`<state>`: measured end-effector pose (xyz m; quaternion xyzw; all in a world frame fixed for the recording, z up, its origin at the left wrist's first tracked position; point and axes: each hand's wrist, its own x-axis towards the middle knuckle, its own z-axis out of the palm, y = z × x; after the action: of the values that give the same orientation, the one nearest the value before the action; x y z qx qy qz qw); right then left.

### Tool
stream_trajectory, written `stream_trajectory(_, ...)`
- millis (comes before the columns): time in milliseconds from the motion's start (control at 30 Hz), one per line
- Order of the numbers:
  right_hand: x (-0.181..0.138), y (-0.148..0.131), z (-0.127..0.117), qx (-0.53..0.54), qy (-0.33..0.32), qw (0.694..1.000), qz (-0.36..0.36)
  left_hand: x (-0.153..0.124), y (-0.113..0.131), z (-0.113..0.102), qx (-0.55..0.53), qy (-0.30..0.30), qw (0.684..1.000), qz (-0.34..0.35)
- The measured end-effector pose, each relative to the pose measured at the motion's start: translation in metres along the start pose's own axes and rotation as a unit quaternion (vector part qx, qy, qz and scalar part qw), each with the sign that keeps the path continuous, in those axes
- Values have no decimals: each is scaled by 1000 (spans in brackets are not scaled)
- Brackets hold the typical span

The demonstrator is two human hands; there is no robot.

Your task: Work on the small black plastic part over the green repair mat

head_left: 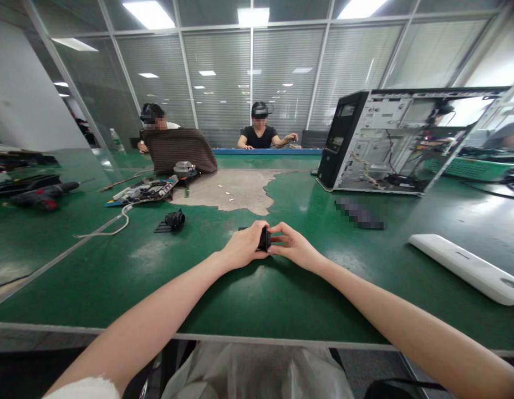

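My left hand (243, 246) and my right hand (292, 245) meet at the middle of the green table (115, 266), both closed around a small black part (264, 239) held just above the mat. The left fingers curl over its left side. The right fingertips pinch its right side. Most of the part is hidden between my fingers.
An open computer case (390, 141) lies on its side at the right. A white panel (468, 267) lies near the right edge. A circuit board (144, 191), a black part with a white cable (173, 220) and a drill (40, 197) lie at the left. Two people sit across the table.
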<state>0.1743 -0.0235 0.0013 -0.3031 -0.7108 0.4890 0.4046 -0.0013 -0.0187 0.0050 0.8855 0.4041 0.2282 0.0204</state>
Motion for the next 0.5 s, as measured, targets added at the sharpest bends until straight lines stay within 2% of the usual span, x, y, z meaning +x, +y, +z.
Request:
stream_trajectory(100,0,0,0,3,-1,1000,17,0,0,0,-4,8,1000,2)
stream_trajectory(333,5,1,0,-10,25,1000,2,0,-1,2,-4,13,1000,6)
stream_trajectory(500,3,0,0,-23,4,1000,0,0,-1,1,-2,10,1000,7)
